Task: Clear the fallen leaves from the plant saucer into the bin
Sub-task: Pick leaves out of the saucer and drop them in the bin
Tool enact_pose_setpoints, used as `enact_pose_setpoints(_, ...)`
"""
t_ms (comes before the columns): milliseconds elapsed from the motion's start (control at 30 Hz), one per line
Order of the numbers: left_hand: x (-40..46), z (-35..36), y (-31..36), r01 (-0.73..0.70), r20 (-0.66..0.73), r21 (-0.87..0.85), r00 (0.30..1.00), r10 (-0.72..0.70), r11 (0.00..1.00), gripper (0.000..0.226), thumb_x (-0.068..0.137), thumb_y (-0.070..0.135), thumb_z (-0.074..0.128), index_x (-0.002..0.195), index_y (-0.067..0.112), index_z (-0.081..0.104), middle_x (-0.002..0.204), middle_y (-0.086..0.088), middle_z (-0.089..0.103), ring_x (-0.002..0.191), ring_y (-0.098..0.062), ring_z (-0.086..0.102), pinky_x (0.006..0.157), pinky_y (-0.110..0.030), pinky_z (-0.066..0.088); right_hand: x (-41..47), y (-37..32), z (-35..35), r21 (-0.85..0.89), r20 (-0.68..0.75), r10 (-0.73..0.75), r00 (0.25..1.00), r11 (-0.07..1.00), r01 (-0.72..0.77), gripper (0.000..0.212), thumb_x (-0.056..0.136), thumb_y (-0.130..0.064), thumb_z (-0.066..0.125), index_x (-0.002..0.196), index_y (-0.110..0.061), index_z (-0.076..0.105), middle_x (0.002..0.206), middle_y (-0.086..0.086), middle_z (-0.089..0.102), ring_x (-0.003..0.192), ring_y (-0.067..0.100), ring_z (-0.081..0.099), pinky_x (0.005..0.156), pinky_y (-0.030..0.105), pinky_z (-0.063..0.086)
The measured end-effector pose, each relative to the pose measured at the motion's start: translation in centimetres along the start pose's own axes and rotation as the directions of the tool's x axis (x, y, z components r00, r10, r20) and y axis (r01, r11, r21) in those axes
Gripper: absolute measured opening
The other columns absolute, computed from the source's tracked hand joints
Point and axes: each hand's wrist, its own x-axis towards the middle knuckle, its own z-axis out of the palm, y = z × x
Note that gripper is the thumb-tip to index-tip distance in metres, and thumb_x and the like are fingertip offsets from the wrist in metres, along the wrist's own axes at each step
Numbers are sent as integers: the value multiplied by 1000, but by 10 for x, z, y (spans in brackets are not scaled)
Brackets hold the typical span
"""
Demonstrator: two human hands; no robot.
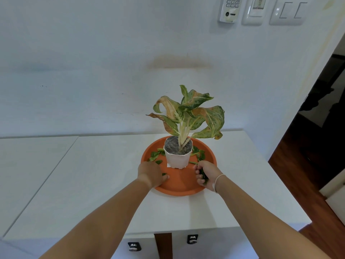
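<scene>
Right hand (pixel 206 175), lower centre-right of frame: fingers curled round a bunch of picked leaves. Left hand (pixel 152 173): lies palm-down on saucer (pixel 179 189) rim, fingers resting on a leaf; pinch can't be confirmed. Fallen leaves (pixel 155 156) remain L and R of pot (pixel 177 156), centre frame. Bin not in view. Procedure: steady saucer w/ left, gather strays toward front, avoid nudging pot, keep right fist closed during transfer.

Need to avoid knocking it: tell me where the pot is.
Head view, centre-right: the pot stands in the orange saucer, between both hands, on the white counter.
</scene>
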Motion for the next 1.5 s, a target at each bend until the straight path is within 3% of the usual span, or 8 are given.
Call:
enact_pose_setpoints(233, 12, 7, -1, -106, 48, 42, 993, 104, 994, 44, 103, 26, 22, 126, 14, 57, 120, -8, 63, 109, -26, 61, 70, -31, 41, 1, 1, -2, 21, 10, -4, 1000, 1000, 4, 20, 81, -1, 34, 67, -8, 46, 57, 2, 35, 33, 9, 30, 31, 13, 24)
enact_pose_setpoints(400, 13, 10, -4, -53, 71, -68, 996, 58, 996, 30, 100, 16, 36, 112, 10, 63, 111, -7, 68, 101, -26, 66, 72, -32, 49, 1, 2, -4, 25, 13, -8, 1000, 1000, 7, 20, 81, -1, 34, 67, -8, 46, 57, 3, 35, 33, 9, 30, 31, 13, 24)
enact_pose_setpoints(633, 10, -2, -20, -86, 50, -334, 993, 109, 938, 37, 102, 23, 28, 106, 5, 60, 108, -9, 65, 101, -26, 62, 83, -33, 48, -1, 2, -3, 21, -3, -10, 1000, 1000, 10, 20, 81, -1, 33, 67, -8, 46, 58, 3, 35, 33, 8, 30, 31, 12, 24)
enact_pose_setpoints(800, 7, -3, -37, 14, 71, -712, 996, 53, 702, 38, 100, 26, 26, 66, 16, 38, 71, -3, 47, 64, -15, 44, 60, -26, 34, -4, 2, 1, 1, -21, -22, 1000, 1000, 22, 21, 81, -1, 32, 66, -8, 44, 57, 2, 34, 31, 8, 28, 31, 12, 22)
enact_pose_setpoints(967, 0, -3, -41, 185, 198, -919, 980, 3, 349, 31, 99, 29, 31, 71, 17, 33, 59, 2, 26, 49, -13, 21, 44, -20, 18, -7, 3, 2, -31, -47, -41, 998, 999, 39, 20, 80, -1, 33, 65, -8, 45, 55, 2, 34, 30, 9, 27, 30, 14, 21)
enact_pose_setpoints(1167, -5, -2, -42, 206, 214, -947, 977, 3, 248, 38, 99, 32, 31, 64, 21, 23, 57, 3, 23, 48, -11, 20, 39, -17, 18, -14, -1, 13, -188, -71, -63, 995, 981, 48, 24, 81, -17, 42, 58, -11, 42, 53, 1, 34, 36, 11, 27, 34, 12, 21)
enact_pose_setpoints(1333, -7, 2, -47, 217, 216, -965, 976, -23, 147, 34, 96, 21, 31, 63, 20, 26, 56, 2, 25, 47, -11, 19, 38, -16, 16, -6, 11, 31, -676, -9, -341, 940, 695, 245, 42, 92, -26, 41, 52, -17, 45, 59, 0, 47, 57, 16, 43, 58, 25, 35)
enact_pose_setpoints(1500, -10, 5, -53, 201, 197, -977, 979, -55, 69, 35, 97, 18, 30, 61, 18, 28, 54, 3, 27, 44, -9, 20, 35, -13, 18, -3, 23, 48, -813, 164, -369, 915, 475, 337, 37, 96, -26, 44, 72, -13, 68, 103, 9, 68, 91, 23, 57, 80, 28, 39)
